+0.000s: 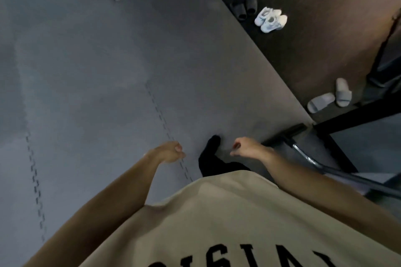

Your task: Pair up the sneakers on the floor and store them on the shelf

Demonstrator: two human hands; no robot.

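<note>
Grey foam mats [91, 76] fill most of the frame, w/ a darker strip of floor [308, 28] running down the right side. Your left hand [170, 151] and right hand [246, 146] both hang low-centre, apart from each other, fingers loosely curled, neither holding anything. White sneakers [271, 20] sit upper right on the dark floor, the two touching side by side, toes pointing about the same way, so they look paired already, though it's too small to tell if they match exactly. Dark slippers [244, 8] lie just left of them; grey slides [331, 97] sit mid-right, splayed at an angle. No shelf you can pick out for sure; a black frame [338, 123] at lower right might be part of one, can't tell. A black pole [321, 167] slants across the lower right. Your foot [211, 149] in a black sock is planted between the hands, pointing up-frame. Step in hand, prob: walking over to the sneakers, nothing grabbed yet. Next move needs you to close the gap, bend down, take one sneaker per hand or pinch both by the heels, then find the shelf.
</note>
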